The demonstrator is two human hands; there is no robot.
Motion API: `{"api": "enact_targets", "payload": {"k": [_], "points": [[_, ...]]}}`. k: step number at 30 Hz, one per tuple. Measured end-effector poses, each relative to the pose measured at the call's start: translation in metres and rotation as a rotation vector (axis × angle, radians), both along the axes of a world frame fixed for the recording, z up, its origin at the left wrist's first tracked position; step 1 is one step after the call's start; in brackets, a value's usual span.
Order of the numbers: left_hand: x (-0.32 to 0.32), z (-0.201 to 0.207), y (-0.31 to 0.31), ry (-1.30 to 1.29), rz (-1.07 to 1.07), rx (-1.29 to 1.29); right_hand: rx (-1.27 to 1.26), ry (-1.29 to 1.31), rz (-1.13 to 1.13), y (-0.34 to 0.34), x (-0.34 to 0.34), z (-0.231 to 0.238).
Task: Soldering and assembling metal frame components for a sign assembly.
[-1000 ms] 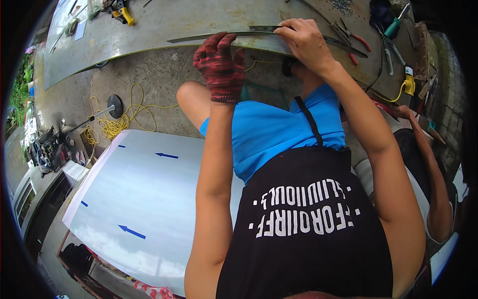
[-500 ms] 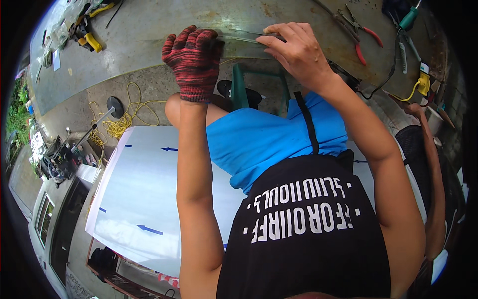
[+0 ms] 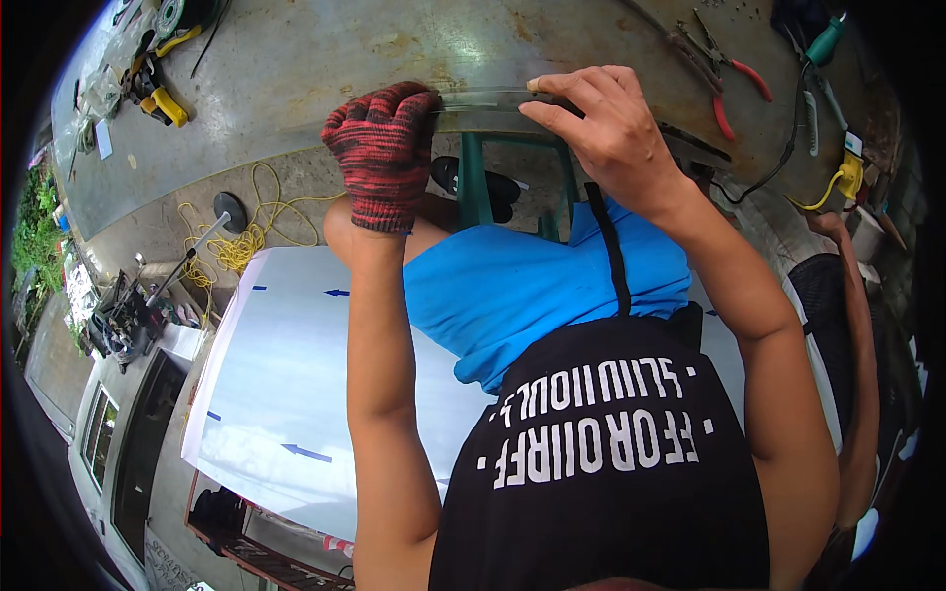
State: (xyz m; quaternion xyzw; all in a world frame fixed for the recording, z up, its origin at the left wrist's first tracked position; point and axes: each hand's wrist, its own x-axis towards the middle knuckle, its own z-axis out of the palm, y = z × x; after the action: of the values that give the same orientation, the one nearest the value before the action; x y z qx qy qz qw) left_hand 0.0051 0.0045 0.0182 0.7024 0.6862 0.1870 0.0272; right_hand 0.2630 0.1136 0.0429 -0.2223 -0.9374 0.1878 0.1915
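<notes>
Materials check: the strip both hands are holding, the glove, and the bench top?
Strip: looks like thin sheet metal, bare grey with a dull sheen. Glove on the left hand: knitted yarn, red and black, ribbed cuff. Bench top: probably steel plate, scuffed with rust-brown blotches. The right hand is bare.

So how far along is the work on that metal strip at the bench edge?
Done: nothing finished shows on the strip. It lies along the edge of the metal bench.

In hand: the gloved left hand clamps its left part, and the bare right hand presses fingers on top.

Left: the red-handled pliers lie untouched, and the white sheet below sits apart from both hands.
</notes>
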Motion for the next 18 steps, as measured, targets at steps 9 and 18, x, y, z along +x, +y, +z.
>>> {"api": "enact_targets", "payload": {"k": [9, 18], "points": [[0.009, 0.007, -0.007, 0.017, 0.033, -0.005, -0.054, 0.009, 0.005, -0.003, 0.003, -0.002], [0.010, -0.009, -0.015, 0.060, 0.059, 0.047, -0.036, 0.046, -0.015, -0.008, 0.005, -0.005]]}}
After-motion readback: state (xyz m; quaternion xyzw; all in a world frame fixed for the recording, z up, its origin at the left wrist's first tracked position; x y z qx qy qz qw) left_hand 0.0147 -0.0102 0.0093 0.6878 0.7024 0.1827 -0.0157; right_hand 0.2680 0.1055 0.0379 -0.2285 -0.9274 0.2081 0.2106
